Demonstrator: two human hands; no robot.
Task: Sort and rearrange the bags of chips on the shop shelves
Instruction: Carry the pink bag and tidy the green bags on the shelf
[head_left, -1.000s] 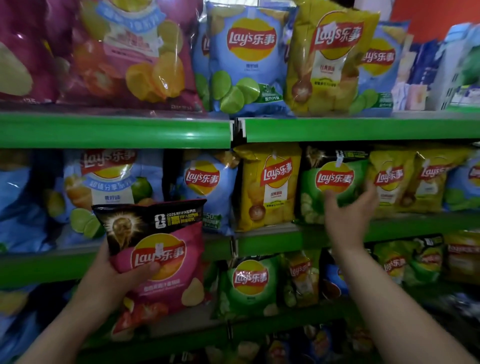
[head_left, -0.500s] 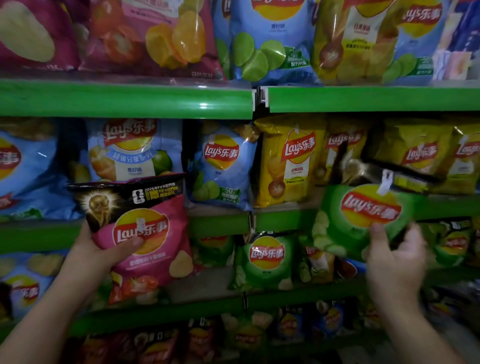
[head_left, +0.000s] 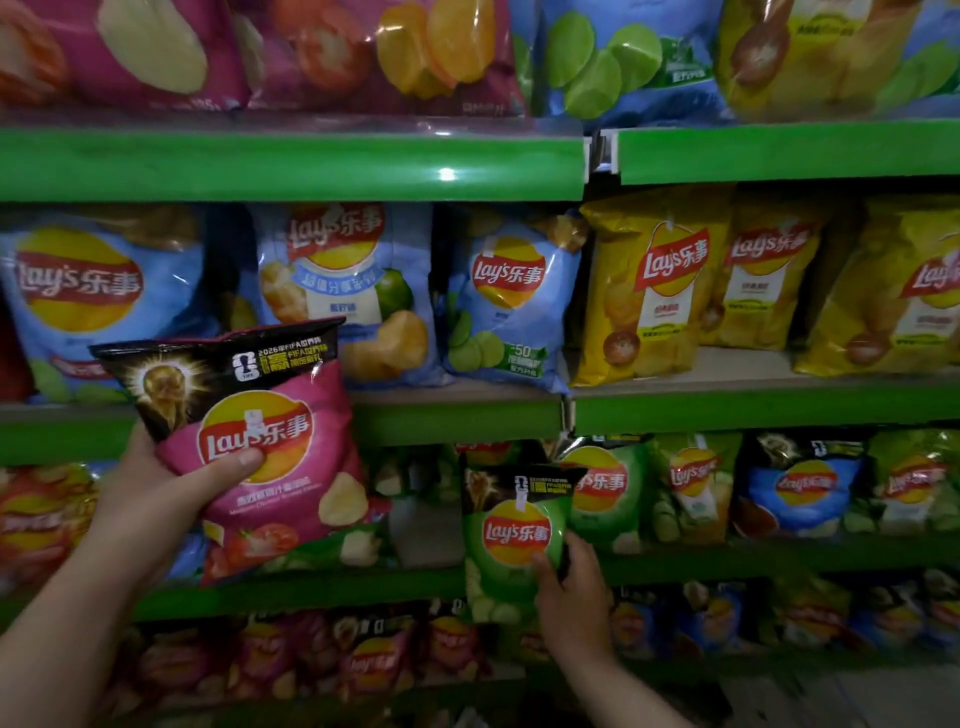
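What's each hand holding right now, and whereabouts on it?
Left hand holds the pink chip bag by its left edge. Right hand holds the green chip bag at its lower right corner.

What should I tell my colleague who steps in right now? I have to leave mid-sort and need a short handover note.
Left hand: grips the pink bag by its side, held up in front of the left shelves, not yet placed.
Right hand: holds the green bag by its lower right corner, at the third shelf beside other green bags.
Done: the middle shelf shows blue bags on the left and yellow bags on the right.
Left: set the green bag in among the green ones; find a spot for the pink bag, perhaps with the pink bags on the bottom shelf. The third shelf looks mixed towards the right.
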